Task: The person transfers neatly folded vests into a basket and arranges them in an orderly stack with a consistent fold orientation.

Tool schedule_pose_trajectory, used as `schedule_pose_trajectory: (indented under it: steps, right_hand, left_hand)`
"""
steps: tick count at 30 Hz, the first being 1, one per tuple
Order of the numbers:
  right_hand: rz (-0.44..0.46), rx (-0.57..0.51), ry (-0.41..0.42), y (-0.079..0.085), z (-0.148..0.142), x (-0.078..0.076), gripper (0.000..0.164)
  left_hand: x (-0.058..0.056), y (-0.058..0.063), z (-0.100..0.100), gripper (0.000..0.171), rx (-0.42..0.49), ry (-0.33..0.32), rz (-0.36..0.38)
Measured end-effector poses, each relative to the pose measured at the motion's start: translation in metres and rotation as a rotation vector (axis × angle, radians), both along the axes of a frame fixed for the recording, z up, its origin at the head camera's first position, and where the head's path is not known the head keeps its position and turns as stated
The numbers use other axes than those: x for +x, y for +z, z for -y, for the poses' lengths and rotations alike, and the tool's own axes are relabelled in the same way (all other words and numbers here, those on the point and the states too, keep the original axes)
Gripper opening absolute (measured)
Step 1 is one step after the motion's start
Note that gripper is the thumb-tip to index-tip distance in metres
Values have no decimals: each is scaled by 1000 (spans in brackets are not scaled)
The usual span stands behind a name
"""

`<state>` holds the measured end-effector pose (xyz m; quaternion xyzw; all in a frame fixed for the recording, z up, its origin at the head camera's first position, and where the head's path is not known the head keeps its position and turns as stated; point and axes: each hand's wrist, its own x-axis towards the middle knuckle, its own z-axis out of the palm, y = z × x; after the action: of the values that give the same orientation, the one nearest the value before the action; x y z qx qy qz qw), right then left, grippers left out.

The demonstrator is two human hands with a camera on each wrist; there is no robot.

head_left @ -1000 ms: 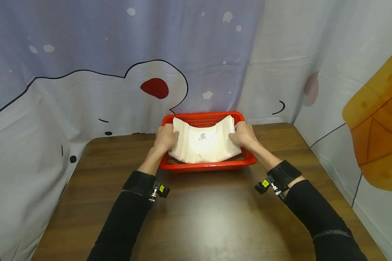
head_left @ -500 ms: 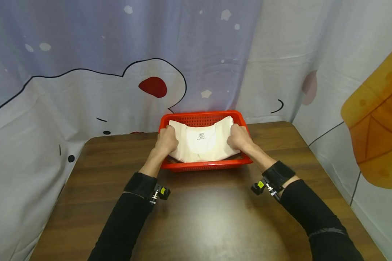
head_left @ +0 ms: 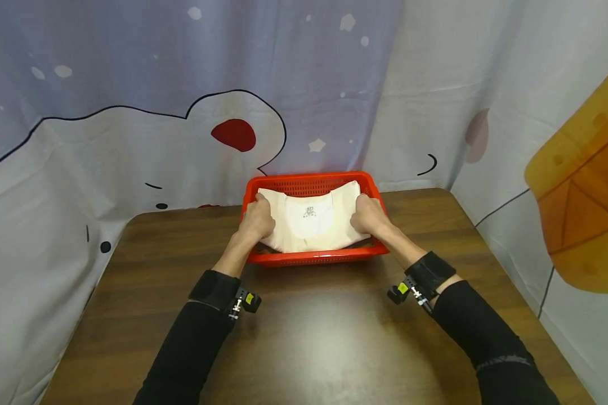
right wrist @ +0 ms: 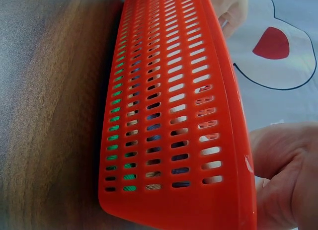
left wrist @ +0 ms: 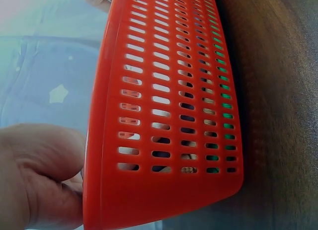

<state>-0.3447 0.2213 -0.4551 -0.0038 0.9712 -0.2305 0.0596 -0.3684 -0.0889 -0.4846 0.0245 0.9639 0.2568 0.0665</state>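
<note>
A folded cream garment (head_left: 309,222) with a dipped top edge and small dark print at its middle lies in a red plastic basket (head_left: 316,257). My left hand (head_left: 259,220) is at the garment's left side, inside the basket's rim, with curled fingers pinching it. On the right side my right hand (head_left: 368,215) holds the garment in the same way. Both wrist views show a hand behind the basket's slotted wall, fingertips hidden by the rim. Dark fabric shows beneath the garment's lower edge.
Through the slots of the basket wall (left wrist: 164,190), dark, beige and green items show below the garment. The basket stands at the back of a brown wooden table (head_left: 304,337). A printed curtain (head_left: 324,84) hangs behind it.
The garment's upper left corner has shifted left and slightly down with my left hand, so it lies a little wider in the basket. The whole view has shifted slightly.
</note>
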Motion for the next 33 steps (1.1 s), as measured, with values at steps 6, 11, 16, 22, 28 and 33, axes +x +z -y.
schedule_pose_trajectory:
  steps: [6, 11, 16, 22, 28, 33]
  right_hand:
    - [-6, -6, 18, 21, 5, 19, 3]
    - [2, -9, 19, 27, 6, 26, 7]
    - [-19, -36, 22, 20, 1, 23, 22]
    - [-70, -48, 34, 36, 8, 37, 42]
    - [-115, -96, 76, 52, 7, 45, 67]
    - [-159, -172, 124, 64, 1, 52, 78]
  left_hand:
    - [12, 19, -2, 81, 64, 1, 54]
    - [8, 12, 0, 88, 49, -26, 24]
    - [23, 27, 0, 96, 58, -35, 13]
    - [55, 68, -2, 97, 95, -42, 32]
    - [59, 83, 8, 99, 118, -89, 38]
    - [61, 95, 25, 94, 139, -184, -15]
